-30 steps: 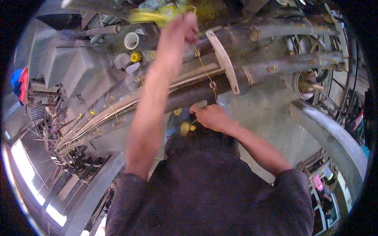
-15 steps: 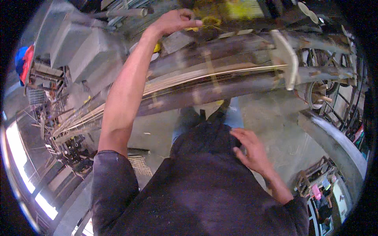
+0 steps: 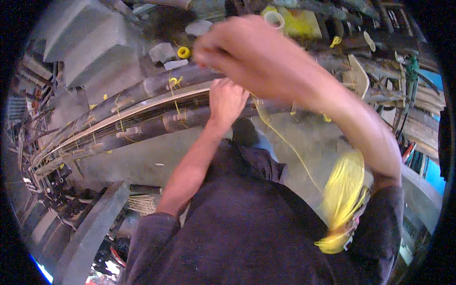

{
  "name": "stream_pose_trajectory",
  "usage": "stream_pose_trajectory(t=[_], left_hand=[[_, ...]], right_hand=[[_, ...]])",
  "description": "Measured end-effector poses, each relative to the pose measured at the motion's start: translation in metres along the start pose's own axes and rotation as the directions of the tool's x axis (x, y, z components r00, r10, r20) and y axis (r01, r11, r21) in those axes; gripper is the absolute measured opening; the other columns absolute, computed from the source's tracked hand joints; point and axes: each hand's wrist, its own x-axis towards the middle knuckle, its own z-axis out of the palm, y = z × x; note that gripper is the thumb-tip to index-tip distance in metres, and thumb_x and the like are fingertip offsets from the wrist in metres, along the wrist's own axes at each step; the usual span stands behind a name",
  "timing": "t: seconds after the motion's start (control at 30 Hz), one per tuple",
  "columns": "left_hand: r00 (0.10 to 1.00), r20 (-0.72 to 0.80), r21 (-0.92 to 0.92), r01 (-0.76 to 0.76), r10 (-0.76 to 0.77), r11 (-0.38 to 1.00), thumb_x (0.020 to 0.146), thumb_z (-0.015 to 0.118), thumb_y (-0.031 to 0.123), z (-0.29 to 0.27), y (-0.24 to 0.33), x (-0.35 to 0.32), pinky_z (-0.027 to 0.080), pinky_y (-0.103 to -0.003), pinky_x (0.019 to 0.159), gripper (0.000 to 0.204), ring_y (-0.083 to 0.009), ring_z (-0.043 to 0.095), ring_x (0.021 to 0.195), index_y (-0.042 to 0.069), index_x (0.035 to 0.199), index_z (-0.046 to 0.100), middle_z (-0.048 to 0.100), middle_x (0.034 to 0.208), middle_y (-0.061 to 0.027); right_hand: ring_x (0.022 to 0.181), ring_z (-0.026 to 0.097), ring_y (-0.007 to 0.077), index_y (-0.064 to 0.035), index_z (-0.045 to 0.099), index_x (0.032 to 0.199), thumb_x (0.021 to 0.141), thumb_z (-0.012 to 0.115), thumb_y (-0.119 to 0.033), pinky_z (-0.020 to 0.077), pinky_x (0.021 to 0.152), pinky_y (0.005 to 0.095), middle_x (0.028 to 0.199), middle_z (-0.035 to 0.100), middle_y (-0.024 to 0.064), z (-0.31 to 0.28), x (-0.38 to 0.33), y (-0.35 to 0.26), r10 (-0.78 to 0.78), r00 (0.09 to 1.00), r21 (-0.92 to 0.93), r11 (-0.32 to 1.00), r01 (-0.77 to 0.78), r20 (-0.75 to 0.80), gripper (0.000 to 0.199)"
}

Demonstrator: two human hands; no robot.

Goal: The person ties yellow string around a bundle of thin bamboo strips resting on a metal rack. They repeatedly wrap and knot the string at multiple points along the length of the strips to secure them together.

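Long pale split strips [image 3: 156, 101] lie between two dark bamboo-like poles [image 3: 147, 127], with thin yellow ties across them in places. My left hand [image 3: 228, 97] is closed on the strips' line, fingers curled; what it grips is hidden. Above and beyond it my right hand [image 3: 242, 52] reaches across to the left, smeared by motion, its fingers curled together; I cannot make out what they hold. Beside my right upper arm hangs a blurred hank of yellow strands [image 3: 343, 199]. From it a thin yellow cord [image 3: 289, 145] runs up toward my left hand.
Beyond the poles are a grey stone [image 3: 162, 53], a yellow ring-shaped roll [image 3: 184, 52] and a pale cup [image 3: 274, 20]. Concrete steps [image 3: 97, 52] stand at the far left. A pale board [image 3: 358, 76] stands across the poles at the right.
My left hand has come back from the far side to the strips. My right hand has risen from my waist and crossed over the poles. The yellow hank now shows beside my right arm.
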Motion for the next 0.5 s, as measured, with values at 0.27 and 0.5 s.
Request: stream_pose_trajectory(t=[0.27,0.5], left_hand=[[0.982,-0.144,-0.109,-0.142,0.126,0.984,0.085,0.062,0.022,0.015,-0.003,0.014,0.050,-0.045,0.071,0.020,-0.0321,0.065,0.077,0.004,0.078,0.067,0.066,0.078,-0.0151],[0.999,-0.016,-0.104,0.041,-0.043,0.994,0.089,0.060,0.027,0.001,0.012,0.005,0.049,-0.038,0.081,0.023,-0.0275,0.066,0.086,0.006,0.087,0.070,0.070,0.091,-0.0125]], right_hand=[[0.068,0.062,0.0311,0.0004,0.062,0.082,0.094,0.044,-0.049,0.0494,0.069,0.0426,0.078,0.066,0.0132,0.117,0.009,0.212,0.623,0.782,0.090,0.781,-0.618,-0.038,0.054],[0.079,0.063,0.0323,-0.0056,0.058,0.079,0.083,0.058,-0.019,0.0493,0.074,0.0448,0.074,0.059,0.0158,0.164,-0.151,0.051,0.219,0.963,0.305,0.917,-0.258,0.158,0.014]])
